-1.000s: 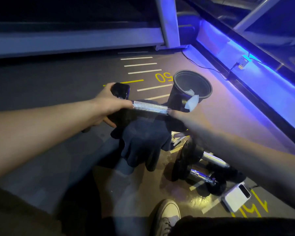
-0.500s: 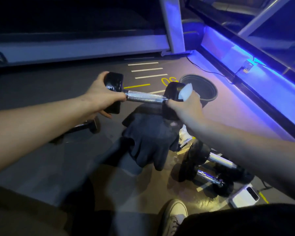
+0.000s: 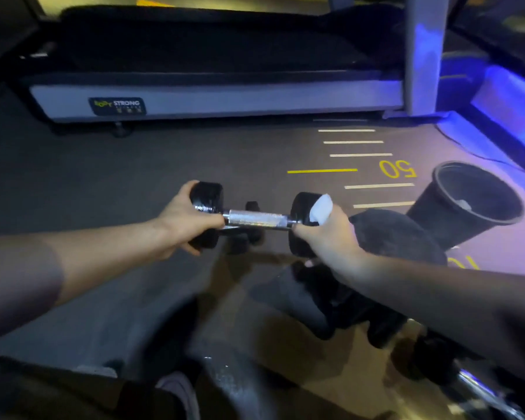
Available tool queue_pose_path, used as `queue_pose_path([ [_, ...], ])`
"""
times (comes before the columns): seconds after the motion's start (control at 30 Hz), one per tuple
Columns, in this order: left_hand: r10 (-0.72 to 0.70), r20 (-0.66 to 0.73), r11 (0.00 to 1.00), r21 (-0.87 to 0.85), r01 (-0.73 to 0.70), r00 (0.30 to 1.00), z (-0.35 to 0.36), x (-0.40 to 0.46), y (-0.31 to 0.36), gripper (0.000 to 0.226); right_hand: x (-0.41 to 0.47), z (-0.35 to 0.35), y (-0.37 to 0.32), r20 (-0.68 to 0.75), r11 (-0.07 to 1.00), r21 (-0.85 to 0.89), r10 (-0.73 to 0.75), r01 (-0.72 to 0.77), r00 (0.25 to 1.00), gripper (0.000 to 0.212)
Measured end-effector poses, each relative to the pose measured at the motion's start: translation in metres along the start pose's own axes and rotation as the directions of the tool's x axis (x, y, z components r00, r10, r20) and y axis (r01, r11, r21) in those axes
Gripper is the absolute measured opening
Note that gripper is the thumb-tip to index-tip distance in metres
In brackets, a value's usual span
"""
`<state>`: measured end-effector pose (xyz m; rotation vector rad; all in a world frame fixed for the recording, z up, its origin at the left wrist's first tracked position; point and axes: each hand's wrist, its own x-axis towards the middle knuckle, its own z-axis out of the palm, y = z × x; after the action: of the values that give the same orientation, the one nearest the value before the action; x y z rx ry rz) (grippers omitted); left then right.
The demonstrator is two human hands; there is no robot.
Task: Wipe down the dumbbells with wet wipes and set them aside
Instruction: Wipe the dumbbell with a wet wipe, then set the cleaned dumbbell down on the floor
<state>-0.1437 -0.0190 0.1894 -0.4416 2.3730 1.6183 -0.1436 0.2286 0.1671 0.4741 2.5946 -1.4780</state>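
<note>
A dumbbell (image 3: pixel 256 219) with black heads and a chrome handle is held level above the floor. My left hand (image 3: pixel 185 222) grips its left head. My right hand (image 3: pixel 325 234) grips the right head with a white wet wipe (image 3: pixel 321 208) pressed against it. Another dumbbell (image 3: pixel 249 228) lies on the floor just behind and below the held one, mostly hidden. At the bottom right, more dumbbells (image 3: pixel 479 389) lie partly hidden under my right arm.
A black bin (image 3: pixel 455 219) lies tipped on its side at the right with a used wipe inside. Beside it lies a dark cloth (image 3: pixel 394 234). A treadmill base (image 3: pixel 219 98) runs across the back. My shoe (image 3: pixel 179 392) is at the bottom.
The dumbbell has moved left across the floor in both hands, past the dark cloth. A second dumbbell on the floor now shows behind it. The view has swung left.
</note>
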Motion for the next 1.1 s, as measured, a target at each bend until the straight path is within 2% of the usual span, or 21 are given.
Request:
queue_pose_path([
  [0.13,-0.050,-0.014,0.999,-0.014,0.050,0.999,-0.007,0.020,-0.049,0.088,0.014,0.042,0.016,0.007,0.998,-0.063,0.001,0.000,1.000,0.038],
  [0.23,-0.063,-0.031,0.998,-0.021,0.063,0.998,-0.003,0.035,-0.087,0.075,0.029,0.075,0.041,0.008,0.993,-0.107,0.051,-0.050,0.999,0.057],
  [0.3,-0.082,-0.043,0.997,-0.015,0.082,0.996,0.003,0.044,-0.115,0.075,0.036,0.094,0.063,0.035,0.991,-0.116,0.074,-0.070,0.997,0.070],
  [0.4,-0.155,-0.055,0.988,-0.030,0.153,0.986,0.019,0.056,-0.159,0.078,0.046,0.114,0.092,0.067,0.987,-0.144,0.081,-0.071,0.994,0.080],
  [0.47,-0.210,-0.065,0.978,-0.011,0.210,0.975,0.032,0.061,-0.184,0.083,0.051,0.127,0.108,0.119,0.980,-0.177,0.112,-0.089,0.987,0.077],
  [0.57,-0.209,-0.097,0.972,0.087,0.218,0.973,0.046,0.068,-0.211,0.089,0.052,0.145,0.127,0.144,0.975,-0.184,0.150,-0.122,0.978,0.063],
  [0.67,-0.252,-0.099,0.960,0.104,0.261,0.963,0.048,0.082,-0.214,0.091,0.062,0.151,0.132,0.096,0.976,-0.183,0.138,-0.119,0.986,0.062],
  [0.77,-0.282,-0.108,0.952,0.093,0.292,0.953,0.046,0.094,-0.202,0.067,0.082,0.148,0.127,0.125,0.956,-0.281,0.120,-0.080,0.985,0.064],
  [0.83,-0.284,-0.124,0.951,0.093,0.296,0.951,0.046,0.102,-0.196,0.060,0.092,0.146,0.124,0.116,0.941,-0.332,0.100,-0.056,0.988,0.062],
  [0.97,-0.318,-0.120,0.940,0.089,0.329,0.940,0.043,0.110,-0.190,0.077,0.093,0.141,0.121,0.110,0.948,-0.318,0.062,-0.024,0.992,0.065],
  [1.1,-0.309,-0.101,0.944,0.084,0.318,0.946,0.031,0.103,-0.186,0.083,0.082,0.134,0.111,0.114,0.924,-0.380,0.009,0.035,0.993,0.054],
])
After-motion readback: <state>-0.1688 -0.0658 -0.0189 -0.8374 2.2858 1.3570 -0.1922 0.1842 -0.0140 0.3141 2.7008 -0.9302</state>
